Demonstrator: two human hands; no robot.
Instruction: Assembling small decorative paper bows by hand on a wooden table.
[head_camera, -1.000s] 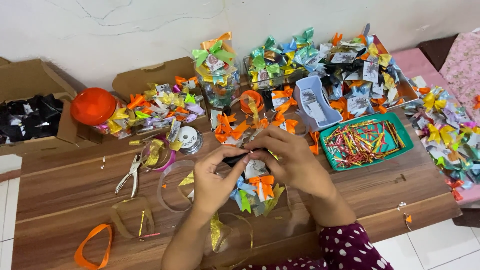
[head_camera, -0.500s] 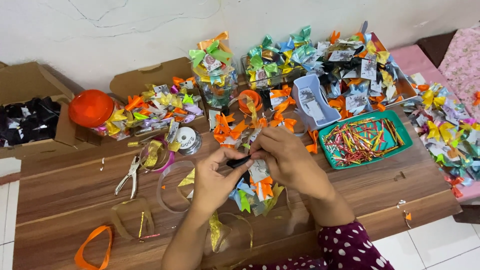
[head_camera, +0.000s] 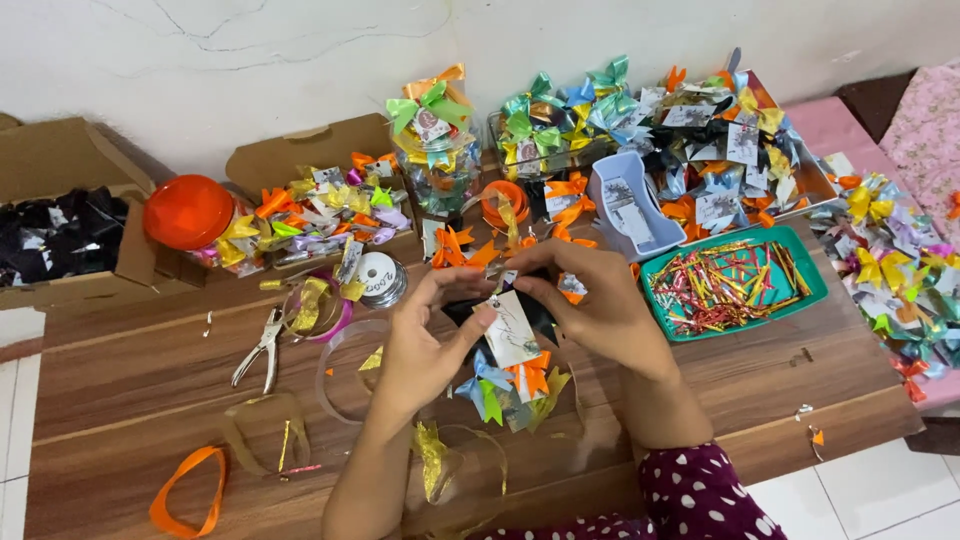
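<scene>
Over the brown wooden table (head_camera: 150, 370), we pinch a small white paper tag (head_camera: 512, 330) between our left hand (head_camera: 425, 345) and right hand (head_camera: 595, 305), fingers closed on it.

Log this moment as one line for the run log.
left hand: holds white tag | right hand: pinches tag top | below: ribbon bows | right: green tray | surface: wooden table
</scene>
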